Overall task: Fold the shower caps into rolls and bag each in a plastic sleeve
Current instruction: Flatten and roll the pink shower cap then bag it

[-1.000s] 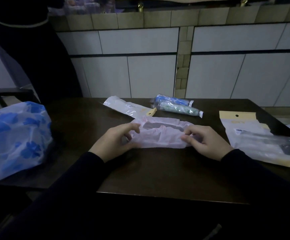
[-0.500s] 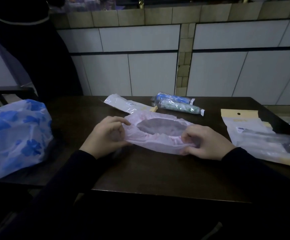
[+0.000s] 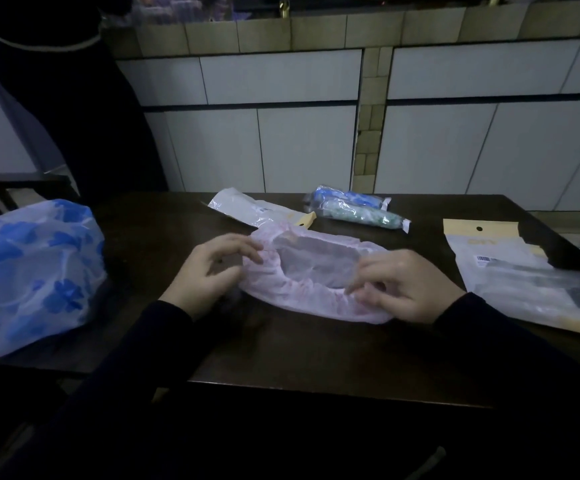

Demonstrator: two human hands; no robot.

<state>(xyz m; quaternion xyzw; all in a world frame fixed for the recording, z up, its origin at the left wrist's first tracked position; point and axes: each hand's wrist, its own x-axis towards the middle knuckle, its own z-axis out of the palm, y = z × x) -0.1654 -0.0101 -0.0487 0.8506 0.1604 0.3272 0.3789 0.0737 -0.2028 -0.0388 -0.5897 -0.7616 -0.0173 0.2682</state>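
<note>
My left hand (image 3: 212,271) and right hand (image 3: 406,287) each pinch an end of the pink shower cap (image 3: 311,271), fingers curled into its gathered rim. It is stretched open between them just above the dark counter (image 3: 316,351), with bagged rolls (image 3: 357,211) lying behind.

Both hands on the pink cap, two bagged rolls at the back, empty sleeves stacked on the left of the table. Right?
Not quite: the head view shows the empty sleeves stacked on the right of the table. Both hands, left and right, do hold the pink cap, with two bagged rolls behind.
</note>
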